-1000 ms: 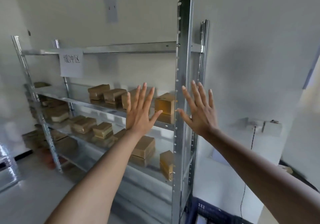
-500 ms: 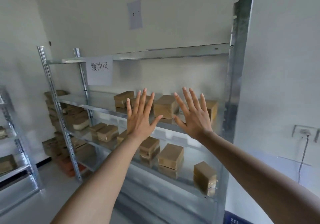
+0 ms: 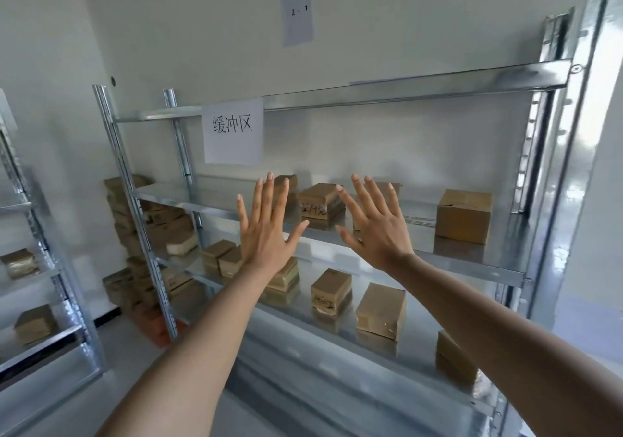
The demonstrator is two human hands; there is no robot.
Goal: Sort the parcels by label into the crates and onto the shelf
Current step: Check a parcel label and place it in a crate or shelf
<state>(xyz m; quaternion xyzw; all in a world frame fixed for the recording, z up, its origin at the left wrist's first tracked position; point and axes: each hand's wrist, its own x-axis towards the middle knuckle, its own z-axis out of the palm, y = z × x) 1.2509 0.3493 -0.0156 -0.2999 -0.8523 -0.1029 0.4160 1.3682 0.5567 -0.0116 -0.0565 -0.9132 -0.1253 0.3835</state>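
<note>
Fingers (image 3: 269, 197) of the left hand (image 3: 266, 237) straight and spread, backs toward the camera, thumb out to the right, gripping nothing. Fingers (image 3: 371, 197) of the right hand (image 3: 377, 234) likewise straight and fanned, thumb out to the left, holding nothing. Both hands raised side by side, apart from each other, in front of a metal shelf (image 3: 421, 258); whether touching it cannot be told. Bare forearms stretching back toward the lower corners.

Behind the fingertips, on the middle board of the shelf, brown cardboard parcels: one with dark writing on its side (image 3: 320, 200) between the two hands, another partly hidden behind the left fingers, another behind the right fingers, and a larger plain box (image 3: 463, 215) well off to the right, standing alone. On the board below, more parcels: two small ones (image 3: 222, 256) left of the left wrist, one just under that wrist (image 3: 285, 276), then two (image 3: 330, 290) (image 3: 381, 310) between the forearms, and one at the right end (image 3: 453, 359) partly hidden by the right forearm. Top board bare of parcels as far as visible.

Taped to the top rail, a white paper sign (image 3: 232, 131) with three handwritten characters. Higher on the wall, a smaller sheet (image 3: 298, 11) marked "2 - 1". Beyond the left uprights, a stack of cartons (image 3: 135, 234) against the wall. At far left, a second metal rack (image 3: 43, 268) with a few parcels on it.
</note>
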